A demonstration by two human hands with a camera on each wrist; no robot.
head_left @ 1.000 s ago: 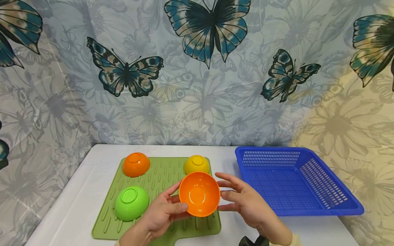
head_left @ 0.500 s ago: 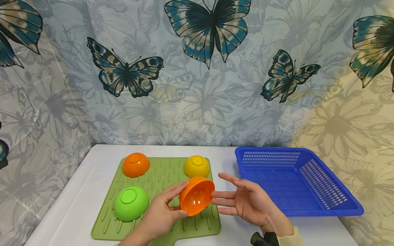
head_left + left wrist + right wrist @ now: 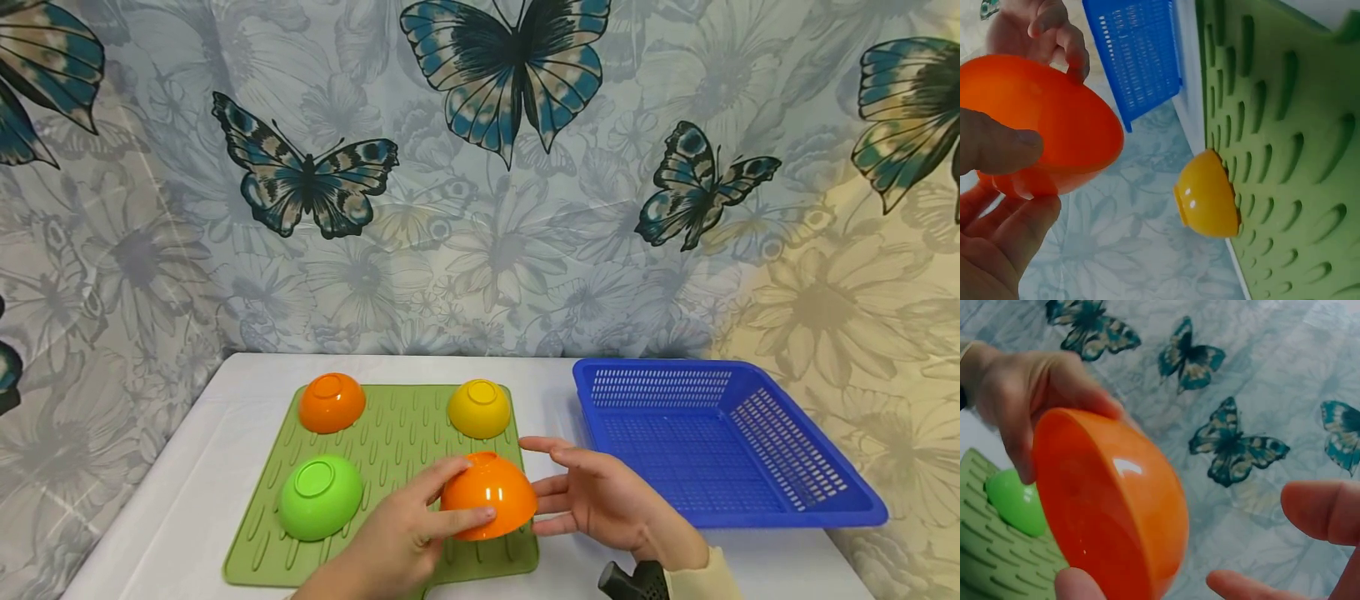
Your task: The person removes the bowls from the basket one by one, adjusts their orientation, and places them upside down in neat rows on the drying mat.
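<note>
My left hand (image 3: 401, 529) pinches an orange bowl (image 3: 504, 492) between thumb and fingers, low over the front right of the green draining mat (image 3: 405, 446). The bowl is tipped over, base up, with its hollow side showing in the right wrist view. My right hand (image 3: 603, 504) is spread at the bowl's right side, fingers extended; one fingertip overlaps the bowl (image 3: 1054, 112) in the left wrist view. Behind the held bowl, a yellow bowl (image 3: 480, 410) lies upside down on the mat. A green bowl (image 3: 320, 500) and a second orange bowl (image 3: 332, 404) rest inverted along its left side.
A blue perforated basket (image 3: 780, 454) stands on the right of the white-covered table (image 3: 172, 500). Butterfly-patterned cloth (image 3: 510, 275) hangs behind the table and at both sides.
The orange bowl has been turned from facing up toward the head camera to base up, and lowered toward the mat. The right hand has rotated palm upward beside it.
</note>
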